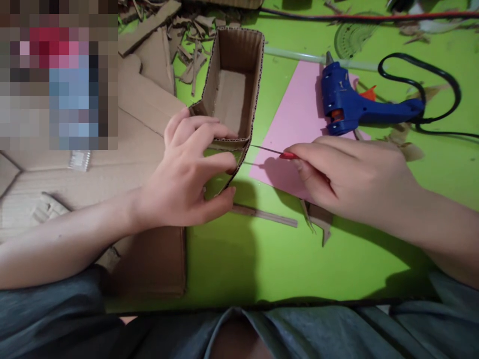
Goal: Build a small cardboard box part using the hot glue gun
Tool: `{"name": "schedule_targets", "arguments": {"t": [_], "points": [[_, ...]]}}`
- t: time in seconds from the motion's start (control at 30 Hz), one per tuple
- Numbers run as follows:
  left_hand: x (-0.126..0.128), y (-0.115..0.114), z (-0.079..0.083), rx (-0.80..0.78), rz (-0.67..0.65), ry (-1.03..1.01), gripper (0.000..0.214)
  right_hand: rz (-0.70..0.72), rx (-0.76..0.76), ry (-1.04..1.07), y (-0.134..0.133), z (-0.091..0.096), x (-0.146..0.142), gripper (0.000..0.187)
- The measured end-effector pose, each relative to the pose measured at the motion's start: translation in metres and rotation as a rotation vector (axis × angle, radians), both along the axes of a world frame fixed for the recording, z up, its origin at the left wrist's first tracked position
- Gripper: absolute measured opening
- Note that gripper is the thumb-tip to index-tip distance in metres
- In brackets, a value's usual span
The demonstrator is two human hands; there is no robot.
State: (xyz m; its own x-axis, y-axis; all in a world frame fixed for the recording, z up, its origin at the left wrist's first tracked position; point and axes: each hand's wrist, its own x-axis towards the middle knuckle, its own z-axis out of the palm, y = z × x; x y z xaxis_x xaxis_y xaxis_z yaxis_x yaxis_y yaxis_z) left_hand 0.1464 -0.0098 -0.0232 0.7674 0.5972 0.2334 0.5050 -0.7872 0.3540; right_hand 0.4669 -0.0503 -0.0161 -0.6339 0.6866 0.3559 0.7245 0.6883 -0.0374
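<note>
Corrugated cardboard box (239,50), open top, raw fluted edges, stands upright nr far edge of green worktop (220,259), left of centre; one wall bent outward at near end. Thin metal pin (271,150) w/ red handle, held roughly level, tip just beside box's bent wall.

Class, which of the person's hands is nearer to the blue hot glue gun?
Right. The right hand lies just below the blue hot glue gun, apparently not touching it; the left hand is farther off, on the cardboard box.
</note>
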Motion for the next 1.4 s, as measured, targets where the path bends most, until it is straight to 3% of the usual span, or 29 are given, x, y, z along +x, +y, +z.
{"name": "schedule_targets", "arguments": {"t": [0.37,0.7,1.17,1.4], "points": [[0.012,-0.007,0.006,-0.050,0.101,0.025,0.013,-0.059,-0.113,-0.041,-0.001,0.001,0.002,0.038],[0.010,-0.005,0.006,-0.078,0.099,0.051,0.021,-0.008,0.051,-0.012,-0.002,0.005,-0.005,0.027],[0.009,-0.005,0.003,-0.054,0.109,0.004,0.019,-0.068,-0.036,0.006,-0.007,0.004,-0.006,0.031],[0.009,-0.006,0.005,-0.059,0.097,0.028,0.025,-0.056,0.023,-0.033,-0.009,0.007,-0.010,0.028]]}}
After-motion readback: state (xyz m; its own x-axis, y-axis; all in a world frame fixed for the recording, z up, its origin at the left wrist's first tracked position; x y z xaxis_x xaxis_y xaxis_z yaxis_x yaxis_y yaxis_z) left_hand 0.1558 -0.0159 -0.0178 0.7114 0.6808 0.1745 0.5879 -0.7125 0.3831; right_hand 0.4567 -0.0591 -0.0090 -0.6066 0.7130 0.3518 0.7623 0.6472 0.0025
